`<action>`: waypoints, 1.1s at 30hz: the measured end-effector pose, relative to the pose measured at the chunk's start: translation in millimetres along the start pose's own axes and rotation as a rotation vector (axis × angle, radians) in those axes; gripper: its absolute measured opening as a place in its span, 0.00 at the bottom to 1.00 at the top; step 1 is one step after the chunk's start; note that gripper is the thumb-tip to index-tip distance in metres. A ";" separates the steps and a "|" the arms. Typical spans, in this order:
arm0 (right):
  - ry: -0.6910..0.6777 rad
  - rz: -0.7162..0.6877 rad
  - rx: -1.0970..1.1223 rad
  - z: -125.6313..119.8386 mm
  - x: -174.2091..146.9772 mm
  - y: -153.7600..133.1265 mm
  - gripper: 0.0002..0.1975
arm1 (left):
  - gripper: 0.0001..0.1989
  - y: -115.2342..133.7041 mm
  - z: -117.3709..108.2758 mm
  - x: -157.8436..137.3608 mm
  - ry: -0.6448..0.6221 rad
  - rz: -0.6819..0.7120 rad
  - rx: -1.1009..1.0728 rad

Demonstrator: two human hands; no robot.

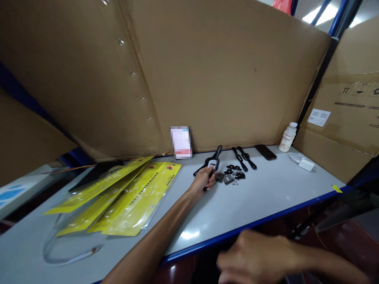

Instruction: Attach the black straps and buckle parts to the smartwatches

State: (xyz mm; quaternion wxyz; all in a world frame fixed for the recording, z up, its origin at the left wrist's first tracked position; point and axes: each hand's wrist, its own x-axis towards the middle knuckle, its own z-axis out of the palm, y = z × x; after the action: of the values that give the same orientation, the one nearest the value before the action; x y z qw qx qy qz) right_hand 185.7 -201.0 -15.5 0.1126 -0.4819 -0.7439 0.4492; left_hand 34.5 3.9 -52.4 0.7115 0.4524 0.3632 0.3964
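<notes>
At the far side of a grey bench, a worker's left hand closes around a black tool lying beside a heap of small black and metal parts. The right hand hangs below the bench's blue edge, fingers loosely curled, holding nothing visible. With the arm at full stretch, a careless lift could sweep the loose parts aside or knock the black straps just behind them.
</notes>
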 end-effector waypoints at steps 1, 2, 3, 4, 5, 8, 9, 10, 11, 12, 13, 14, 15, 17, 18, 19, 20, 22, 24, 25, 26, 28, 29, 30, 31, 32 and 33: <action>0.030 -0.144 -0.088 -25.7 -1.4 -6.0 0.13 | 0.17 -0.3 -0.5 0.4 -0.004 0.001 0.001; 0.122 -0.218 -0.143 -49.3 1.8 -8.7 0.14 | 0.17 -0.6 -1.1 0.8 -0.006 0.000 0.001; 0.270 -0.241 -0.170 -70.5 9.1 -8.3 0.14 | 0.17 -0.8 -1.8 1.2 -0.007 -0.002 0.001; 0.385 -0.238 -0.206 -89.3 19.5 -5.1 0.14 | 0.16 -0.9 -2.4 1.6 -0.008 -0.005 0.002; 0.479 -0.211 -0.258 -105.8 32.2 0.2 0.14 | 0.16 -1.0 -3.0 1.8 -0.010 -0.009 0.004; 0.447 -0.095 -0.480 -143.6 72.9 21.2 0.07 | 0.16 -1.2 -4.5 2.2 -0.018 -0.017 0.016; 0.423 -0.054 -0.549 -152.7 84.8 28.1 0.06 | 0.16 -1.3 -4.9 2.1 -0.020 -0.016 0.018; 0.413 -0.012 -0.604 -160.3 95.2 34.6 0.05 | 0.17 -1.5 -5.3 1.9 -0.020 -0.015 0.020; 0.411 0.026 -0.644 -166.3 103.8 40.7 0.06 | 0.17 -1.8 -5.7 1.6 -0.018 -0.015 0.020; 0.408 0.055 -0.673 -171.0 110.7 46.3 0.07 | 0.17 -2.1 -6.0 1.3 -0.016 -0.015 0.022; 0.398 0.071 -0.691 -174.4 116.0 51.6 0.07 | 0.17 -2.5 -6.3 1.0 -0.010 -0.016 0.023; 0.380 0.073 -0.698 -176.6 119.9 56.6 0.08 | 0.18 -2.7 -6.5 0.7 -0.003 -0.016 0.024; 0.361 0.064 -0.701 -177.8 122.6 61.3 0.08 | 0.18 -2.9 -6.6 0.4 0.003 -0.021 0.025; 0.359 0.025 -0.703 -177.3 125.2 69.9 0.09 | 0.18 -2.4 -6.3 -0.4 0.011 -0.039 0.027; 0.376 0.006 -0.710 -175.9 125.6 73.6 0.10 | 0.18 -1.8 -5.9 -0.9 0.013 -0.053 0.030; 0.395 -0.009 -0.720 -174.0 125.6 76.9 0.12 | 0.18 -0.9 -5.2 -1.5 0.012 -0.064 0.033; 0.409 -0.019 -0.734 -171.6 125.2 79.7 0.14 | 0.18 0.1 -4.4 -2.2 0.010 -0.070 0.035; 0.401 -0.020 -0.755 -166.5 123.9 84.0 0.16 | 0.18 2.1 -2.2 -3.7 0.009 -0.065 0.039; 0.381 -0.006 -0.766 -162.1 122.5 86.8 0.15 | 0.18 3.5 0.1 -5.0 0.009 -0.055 0.043; 0.379 -0.001 -0.779 -160.3 121.9 87.8 0.14 | 0.18 3.8 1.1 -5.5 0.012 -0.053 0.048; 0.381 0.000 -0.798 -158.9 121.5 88.4 0.12 | 0.18 4.1 1.8 -6.0 0.016 -0.052 0.054; 0.393 -0.007 -0.853 -156.7 121.1 89.1 0.12 | 0.18 4.3 2.8 -6.6 0.023 -0.052 0.069; 0.397 -0.011 -0.884 -155.7 121.1 89.0 0.12 | 0.18 4.4 3.0 -6.8 0.024 -0.052 0.075; 0.397 -0.010 -0.913 -154.7 121.3 88.8 0.12 | 0.18 4.7 3.0 -7.0 0.023 -0.051 0.076; 0.396 -0.006 -0.937 -153.7 121.5 88.3 0.12 | 0.18 5.0 2.8 -7.0 0.016 -0.055 0.073; 0.397 0.002 -0.956 -152.6 121.7 87.8 0.12 | 0.17 5.5 2.5 -7.1 0.005 -0.065 0.062; 0.401 0.009 -0.968 -151.5 122.0 87.3 0.12 | 0.17 5.9 2.0 -7.1 -0.009 -0.080 0.044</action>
State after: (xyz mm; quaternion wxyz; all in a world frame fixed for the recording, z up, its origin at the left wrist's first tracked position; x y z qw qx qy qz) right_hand 268.2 -4.9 -29.1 0.0153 -0.5585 -0.8281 -0.0467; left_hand 31.8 -1.5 -45.1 0.7183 0.4547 0.3865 0.3576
